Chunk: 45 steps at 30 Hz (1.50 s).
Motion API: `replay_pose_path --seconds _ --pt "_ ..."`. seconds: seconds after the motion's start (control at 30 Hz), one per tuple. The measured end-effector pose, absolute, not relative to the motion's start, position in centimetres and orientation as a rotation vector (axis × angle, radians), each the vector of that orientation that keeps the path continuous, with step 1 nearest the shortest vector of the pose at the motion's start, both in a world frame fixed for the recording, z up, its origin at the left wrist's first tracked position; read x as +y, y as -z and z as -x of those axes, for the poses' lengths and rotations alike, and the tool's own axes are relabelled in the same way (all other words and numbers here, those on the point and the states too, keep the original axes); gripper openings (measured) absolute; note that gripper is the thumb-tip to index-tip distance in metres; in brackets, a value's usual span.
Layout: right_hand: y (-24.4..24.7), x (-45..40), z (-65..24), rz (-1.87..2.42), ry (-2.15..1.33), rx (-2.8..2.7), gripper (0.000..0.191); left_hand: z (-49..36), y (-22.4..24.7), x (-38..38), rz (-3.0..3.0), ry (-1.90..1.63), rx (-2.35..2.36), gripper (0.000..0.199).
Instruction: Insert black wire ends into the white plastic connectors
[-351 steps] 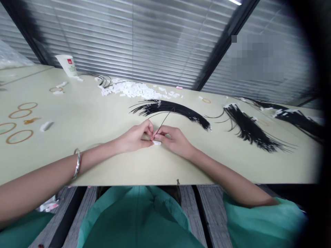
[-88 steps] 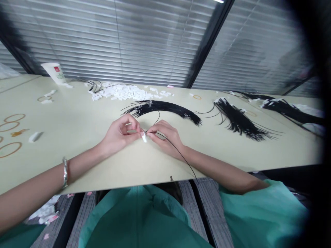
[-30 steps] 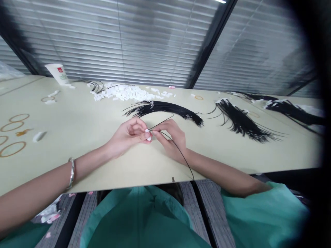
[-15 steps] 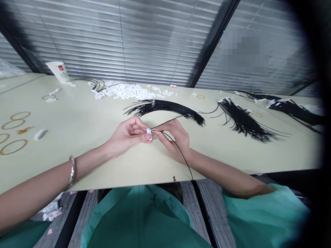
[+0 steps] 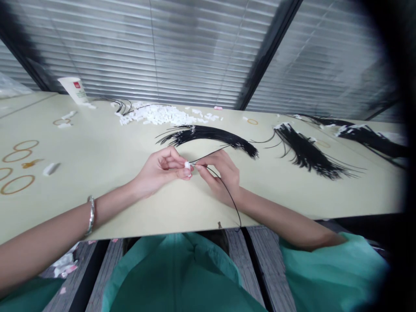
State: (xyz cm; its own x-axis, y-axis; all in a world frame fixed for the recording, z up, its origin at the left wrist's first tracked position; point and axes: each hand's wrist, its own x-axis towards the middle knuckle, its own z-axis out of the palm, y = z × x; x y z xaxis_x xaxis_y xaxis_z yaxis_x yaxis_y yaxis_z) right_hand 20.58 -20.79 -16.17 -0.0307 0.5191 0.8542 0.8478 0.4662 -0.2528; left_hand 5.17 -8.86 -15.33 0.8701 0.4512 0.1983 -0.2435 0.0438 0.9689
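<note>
Between the thumb and fingers of my left hand [image 5: 164, 171] is a small white piece [image 5: 187, 166]. My right hand [image 5: 221, 173] pinches a thin black wire [image 5: 230, 195] close to its tip, and that tip meets the white piece or lies right beside it. The wire curves down toward the table's front edge. Another thin strand runs up from the fingers toward a bundle of black wires [image 5: 211, 134], which lies just beyond both hands.
Behind the bundle lies a heap of white pieces [image 5: 162, 114]. A paper cup [image 5: 73, 90] leans at the back left. Rubber bands [image 5: 17, 184] lie at the left. More black wire bundles [image 5: 307, 149] spread over the right side of the table [image 5: 113, 221].
The white piece has tilted slightly in my left fingers. The hanging end of the black wire has shifted a little left at the table edge. Both hands stay almost in place.
</note>
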Motion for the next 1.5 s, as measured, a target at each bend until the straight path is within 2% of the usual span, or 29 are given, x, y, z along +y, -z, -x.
replay_pose_path --seconds 0.57,0.83,1.03,1.1,1.33,1.5 --pt "16.2 -20.6 -20.6 1.172 0.472 -1.755 0.004 -5.1 15.4 -8.8 -1.527 -0.562 0.195 0.028" --pt "16.7 -20.6 -20.9 1.159 0.510 -1.792 0.012 -4.8 15.2 -9.2 -1.650 -0.630 0.228 0.025" --pt "16.7 -20.3 -20.9 1.148 0.484 -1.796 0.008 -4.8 14.8 -9.3 -1.686 -0.607 0.251 0.027" --pt "16.7 -20.2 -20.8 1.127 0.402 -1.782 0.004 -4.9 14.5 -9.2 -1.703 -0.588 0.241 0.028" --pt "16.5 -19.3 -21.3 1.163 -0.318 -1.430 0.019 -5.3 14.5 -8.7 -1.656 -0.390 0.282 0.046" --pt "16.1 -18.4 -22.6 0.986 -0.559 -1.224 0.025 -5.2 14.6 -8.9 -1.732 -0.271 0.283 0.033"
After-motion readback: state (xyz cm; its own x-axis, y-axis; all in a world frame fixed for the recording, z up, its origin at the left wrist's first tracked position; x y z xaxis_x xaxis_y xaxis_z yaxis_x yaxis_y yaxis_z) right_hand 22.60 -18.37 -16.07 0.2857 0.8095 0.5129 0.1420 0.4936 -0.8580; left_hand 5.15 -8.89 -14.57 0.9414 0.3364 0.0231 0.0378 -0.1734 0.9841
